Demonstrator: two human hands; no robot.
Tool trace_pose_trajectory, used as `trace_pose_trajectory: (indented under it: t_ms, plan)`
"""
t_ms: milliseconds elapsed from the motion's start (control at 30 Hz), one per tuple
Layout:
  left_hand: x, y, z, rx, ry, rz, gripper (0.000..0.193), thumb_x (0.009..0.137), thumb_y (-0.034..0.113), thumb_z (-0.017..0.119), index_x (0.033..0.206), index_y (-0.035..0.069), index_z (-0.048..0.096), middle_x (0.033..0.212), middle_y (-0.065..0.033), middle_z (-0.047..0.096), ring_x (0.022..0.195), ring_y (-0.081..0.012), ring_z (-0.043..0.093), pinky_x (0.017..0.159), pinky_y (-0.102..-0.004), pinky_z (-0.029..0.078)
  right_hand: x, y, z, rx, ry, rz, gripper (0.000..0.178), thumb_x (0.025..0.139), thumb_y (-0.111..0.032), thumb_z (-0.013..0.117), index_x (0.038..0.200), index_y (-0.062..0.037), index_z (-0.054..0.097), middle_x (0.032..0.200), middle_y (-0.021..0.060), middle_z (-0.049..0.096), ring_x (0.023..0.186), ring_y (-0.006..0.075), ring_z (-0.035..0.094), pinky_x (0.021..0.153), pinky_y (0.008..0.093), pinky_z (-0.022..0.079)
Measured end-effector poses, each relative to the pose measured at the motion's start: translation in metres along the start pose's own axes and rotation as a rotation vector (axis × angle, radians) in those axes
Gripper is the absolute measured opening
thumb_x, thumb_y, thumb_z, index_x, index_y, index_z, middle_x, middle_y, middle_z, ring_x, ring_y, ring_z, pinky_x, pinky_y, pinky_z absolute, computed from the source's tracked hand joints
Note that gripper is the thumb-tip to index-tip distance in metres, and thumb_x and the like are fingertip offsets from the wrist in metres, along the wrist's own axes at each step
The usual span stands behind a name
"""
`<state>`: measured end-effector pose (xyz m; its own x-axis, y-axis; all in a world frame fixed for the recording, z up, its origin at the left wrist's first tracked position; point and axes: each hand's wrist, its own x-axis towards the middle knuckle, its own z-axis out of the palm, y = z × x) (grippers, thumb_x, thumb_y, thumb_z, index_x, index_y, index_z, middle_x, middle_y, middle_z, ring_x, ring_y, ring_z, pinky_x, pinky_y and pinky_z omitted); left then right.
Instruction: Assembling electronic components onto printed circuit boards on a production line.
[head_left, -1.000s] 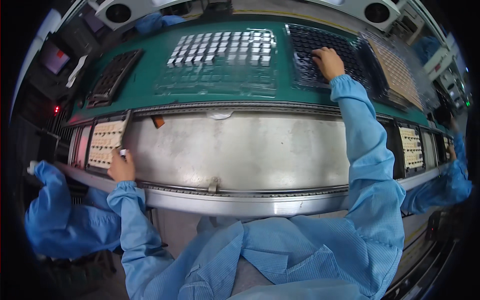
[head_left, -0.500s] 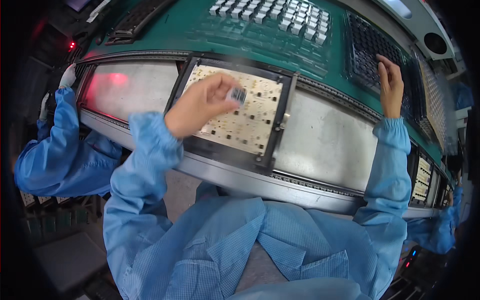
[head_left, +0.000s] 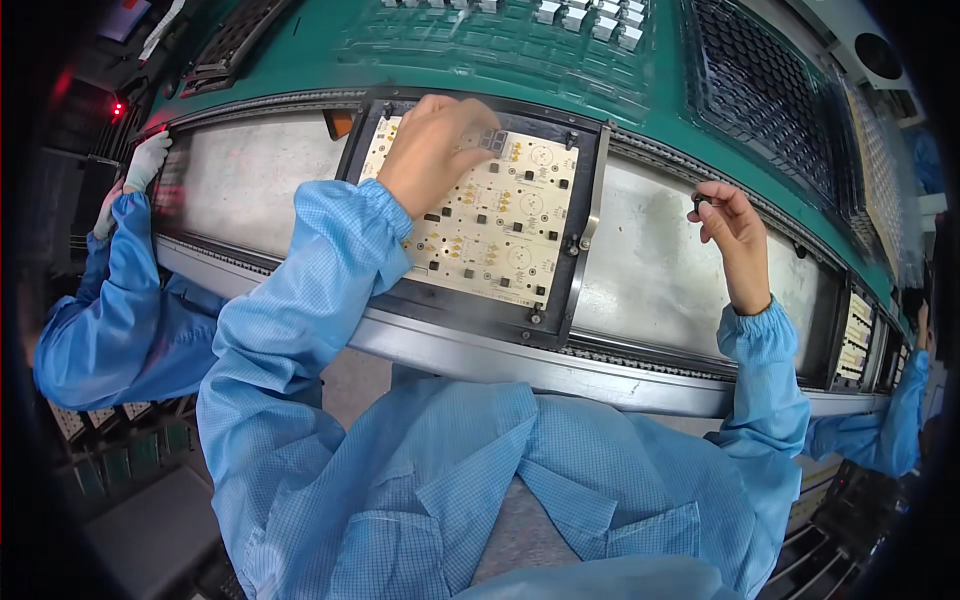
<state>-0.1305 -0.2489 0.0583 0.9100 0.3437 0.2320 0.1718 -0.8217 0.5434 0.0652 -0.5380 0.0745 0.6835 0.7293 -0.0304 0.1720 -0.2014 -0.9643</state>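
Circuit board: seat each part square and flat

Circuit board [head_left: 490, 225], pale with rows of small dark parts, lies in a black frame [head_left: 575, 270] on the grey conveyor [head_left: 660, 270]. The left hand [head_left: 435, 150] rests on its far edge, fingers curled down over a small display part; whether it grips that part I cannot tell. The right hand [head_left: 725, 215] hovers over the belt, thumb and forefinger pinching a small black component [head_left: 698, 203]. Best to line up the pins before pressing, straight down, and keep the sleeve clear of placed parts.
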Motion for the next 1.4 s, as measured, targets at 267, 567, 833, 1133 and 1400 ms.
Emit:
trace_pose_trajectory:
  t_ms: [267, 567, 833, 1133, 1400]
  plan:
    - [0.002, 0.005, 0.001, 0.180, 0.025, 0.093, 0.024, 0.076, 0.018, 0.067, 0.098, 0.010, 0.062, 0.086, -0.0068, 0.061, 0.096, -0.0256, 0.051, 0.093, -0.0385, 0.034, 0.003, 0.002, 0.013, 0.016, -0.043, 0.011, 0.026, 0.088, -0.015, 0.058, 0.110, -0.0019, 0.056, 0.095, 0.0020, 0.057, 0.083, 0.0098, 0.056, 0.066, 0.0203, 0.040]
    - [0.044, 0.041, 0.010, 0.112, -0.246, -0.023, 0.024, 0.073, 0.021, 0.072, 0.092, 0.009, 0.063, 0.080, -0.0068, 0.063, 0.084, -0.0261, 0.056, 0.081, -0.0364, 0.042, 0.006, 0.020, -0.020, 0.047, -0.082, -0.001, 0.026, 0.088, -0.015, 0.059, 0.111, -0.0020, 0.056, 0.095, 0.0015, 0.057, 0.082, 0.0089, 0.056, 0.065, 0.0201, 0.039]
    - [0.105, 0.053, -0.001, -0.034, -0.735, -0.265, 0.020, 0.067, 0.013, 0.077, 0.081, 0.005, 0.065, 0.076, -0.0086, 0.066, 0.069, -0.0226, 0.063, 0.061, -0.0332, 0.049, 0.013, 0.017, -0.021, 0.065, -0.096, -0.036, 0.026, 0.088, -0.015, 0.059, 0.111, -0.0022, 0.056, 0.094, 0.0009, 0.057, 0.081, 0.0074, 0.055, 0.065, 0.0194, 0.039]
    - [0.111, 0.022, 0.001, -0.078, -0.094, 0.120, 0.014, 0.082, 0.020, 0.061, 0.087, 0.009, 0.067, 0.081, -0.0088, 0.066, 0.074, -0.0250, 0.062, 0.070, -0.0341, 0.049, -0.001, 0.013, -0.015, 0.033, -0.124, 0.051, 0.029, 0.084, -0.006, 0.062, 0.112, -0.0004, 0.055, 0.097, -0.0002, 0.058, 0.079, 0.0048, 0.054, 0.066, 0.0185, 0.041]
    - [0.193, -0.088, -0.006, 0.350, 0.074, 0.363, 0.019, 0.075, 0.008, 0.061, 0.094, 0.007, 0.060, 0.089, -0.0161, 0.062, 0.086, -0.0334, 0.058, 0.075, -0.0431, 0.046, 0.012, -0.001, 0.007, -0.021, -0.171, 0.036, 0.032, 0.082, -0.003, 0.064, 0.113, 0.0000, 0.056, 0.084, -0.0019, 0.054, 0.073, 0.0037, 0.049, 0.064, 0.0178, 0.041]
